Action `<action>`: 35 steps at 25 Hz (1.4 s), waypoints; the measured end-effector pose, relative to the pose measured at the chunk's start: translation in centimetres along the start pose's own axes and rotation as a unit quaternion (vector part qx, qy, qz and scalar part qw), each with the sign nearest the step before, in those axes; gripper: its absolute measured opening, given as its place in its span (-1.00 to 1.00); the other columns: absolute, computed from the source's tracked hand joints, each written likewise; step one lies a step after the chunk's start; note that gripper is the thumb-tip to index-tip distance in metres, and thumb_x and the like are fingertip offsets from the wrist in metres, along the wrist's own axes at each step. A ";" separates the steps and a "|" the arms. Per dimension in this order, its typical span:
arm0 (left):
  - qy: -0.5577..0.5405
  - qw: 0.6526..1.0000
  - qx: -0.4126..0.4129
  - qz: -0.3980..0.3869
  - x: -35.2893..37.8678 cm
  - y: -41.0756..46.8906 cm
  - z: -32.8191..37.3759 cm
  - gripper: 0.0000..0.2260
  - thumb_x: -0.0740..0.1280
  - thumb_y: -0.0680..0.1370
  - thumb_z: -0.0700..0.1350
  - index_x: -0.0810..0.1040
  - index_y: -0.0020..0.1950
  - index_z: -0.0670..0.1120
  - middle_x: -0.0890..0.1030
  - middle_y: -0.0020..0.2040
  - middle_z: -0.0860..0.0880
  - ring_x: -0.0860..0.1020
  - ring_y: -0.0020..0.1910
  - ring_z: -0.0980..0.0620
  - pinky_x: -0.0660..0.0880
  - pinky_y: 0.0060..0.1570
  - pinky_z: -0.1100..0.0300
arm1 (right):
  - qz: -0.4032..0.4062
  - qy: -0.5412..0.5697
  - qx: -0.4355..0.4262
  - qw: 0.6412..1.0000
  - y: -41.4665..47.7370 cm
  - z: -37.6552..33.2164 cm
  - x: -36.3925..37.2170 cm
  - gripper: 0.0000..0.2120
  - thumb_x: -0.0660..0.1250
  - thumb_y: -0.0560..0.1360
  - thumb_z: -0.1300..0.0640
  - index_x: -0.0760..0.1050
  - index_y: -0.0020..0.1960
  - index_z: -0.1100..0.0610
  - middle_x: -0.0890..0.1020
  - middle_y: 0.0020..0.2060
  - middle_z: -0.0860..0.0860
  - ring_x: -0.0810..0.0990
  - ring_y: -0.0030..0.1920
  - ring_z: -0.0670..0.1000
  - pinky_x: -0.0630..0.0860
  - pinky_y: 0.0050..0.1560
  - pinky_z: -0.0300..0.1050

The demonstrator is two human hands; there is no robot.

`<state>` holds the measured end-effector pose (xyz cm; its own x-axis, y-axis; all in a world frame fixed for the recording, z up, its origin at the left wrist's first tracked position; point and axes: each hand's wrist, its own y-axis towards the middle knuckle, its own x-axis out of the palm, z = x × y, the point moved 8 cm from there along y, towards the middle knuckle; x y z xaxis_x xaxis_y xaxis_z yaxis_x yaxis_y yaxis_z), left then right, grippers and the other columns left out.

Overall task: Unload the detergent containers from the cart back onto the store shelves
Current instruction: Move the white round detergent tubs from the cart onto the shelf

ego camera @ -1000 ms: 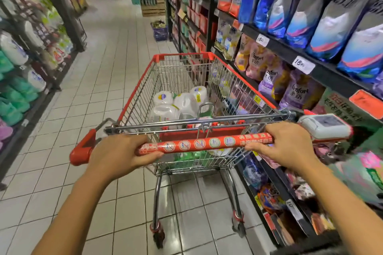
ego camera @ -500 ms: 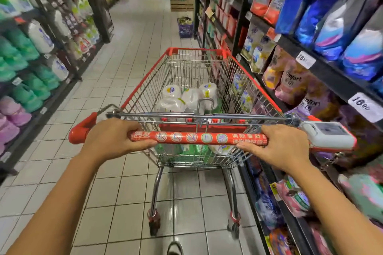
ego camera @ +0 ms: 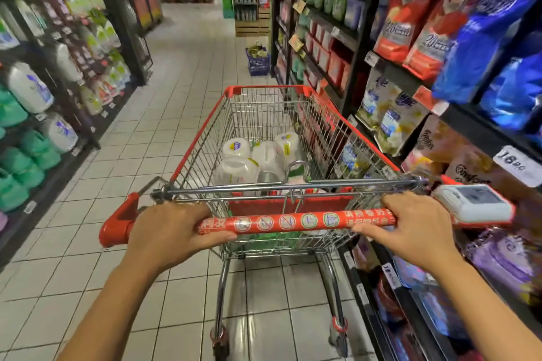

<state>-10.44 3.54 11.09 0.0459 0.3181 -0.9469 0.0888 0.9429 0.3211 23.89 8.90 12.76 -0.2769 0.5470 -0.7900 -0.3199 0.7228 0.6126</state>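
A red-rimmed wire cart (ego camera: 202,132) stands in the aisle in front of me. Several white detergent containers (ego camera: 237,167) lie in its basket, with something green under them. My left hand (ego camera: 173,231) grips the left end of the red cart handle (ego camera: 293,221). At the right end of that handle my right hand (ego camera: 410,226) holds on, its fingers curled over the bar. A white device (ego camera: 472,202) is mounted on the handle's right tip.
Shelves with white and green detergent jugs (ego camera: 29,91) line the left side. Close on the right stand shelves of detergent refill bags (ego camera: 390,114), nearly touching the cart. A blue basket (ego camera: 258,61) sits on the tiled floor ahead. A wooden display (ego camera: 252,9) closes the aisle's far end.
The cart has rolled forward along the aisle with both hands staying on the handle. The shelves on both sides have slid back past me.
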 end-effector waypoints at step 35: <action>-0.053 0.998 -0.003 -0.024 11.9 39.6 -18.0 -0.46 0.01 0.40 0.50 0.49 -0.38 0.10 0.32 -0.58 0.14 0.31 -0.60 0.19 -0.02 -0.51 0.46 | -0.144 0.159 0.081 0.973 37.6 5.7 28.8 -0.38 0.09 0.35 -0.53 0.54 -0.29 0.01 0.57 -0.39 -0.06 0.53 -0.31 -0.03 0.41 -0.25 -0.03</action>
<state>-24.30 46.46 12.27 0.1462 0.2602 -0.9544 0.0868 0.9577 0.2744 9.06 54.25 12.93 -0.4723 0.1723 -0.8644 -0.2853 0.8980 0.3349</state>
